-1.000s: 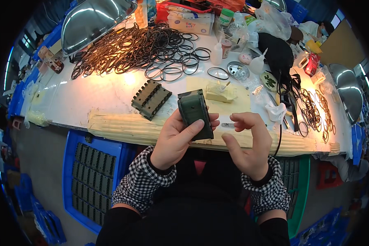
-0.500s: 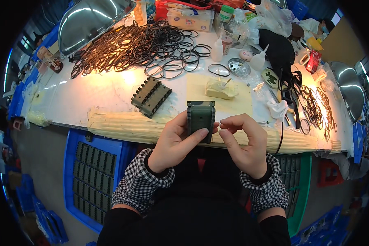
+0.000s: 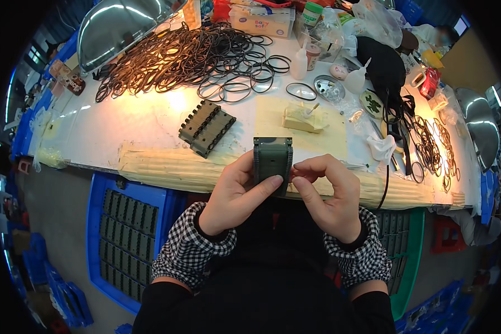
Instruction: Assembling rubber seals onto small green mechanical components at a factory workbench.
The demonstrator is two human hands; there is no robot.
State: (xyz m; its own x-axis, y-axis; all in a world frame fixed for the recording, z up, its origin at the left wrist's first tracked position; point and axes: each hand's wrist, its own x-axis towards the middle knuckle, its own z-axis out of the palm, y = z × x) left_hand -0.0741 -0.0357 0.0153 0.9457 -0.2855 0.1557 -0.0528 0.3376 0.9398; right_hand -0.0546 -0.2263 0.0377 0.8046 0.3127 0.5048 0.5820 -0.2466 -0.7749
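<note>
My left hand [image 3: 236,195] is closed round a dark green camouflage plastic part [image 3: 272,161], a boxy piece with ridged tread-like sides, held upright over the table's front edge. Its thumb presses the near face. Just right of the part is my right hand [image 3: 334,195], with curved fingers. Index finger and thumb point at the part's right side with a gap between them, and nothing shows in it. On the table ahead lie similar camouflage parts [image 3: 207,128] side by side. To their right sits a yellowish block [image 3: 304,119] with a small stick on top.
A tangle of black rubber rings [image 3: 172,64] covers the back left. Squeeze bottles [image 3: 299,64], a metal dish [image 3: 328,89] and a black cap [image 3: 379,61] stand at the back right. Below the table, a blue crate [image 3: 97,234] and a green crate [image 3: 412,267] hold rows of dark parts.
My right hand has moved slightly left, its fingertips closer to the part's right side. My left hand keeps its grip on the part almost unmoved.
</note>
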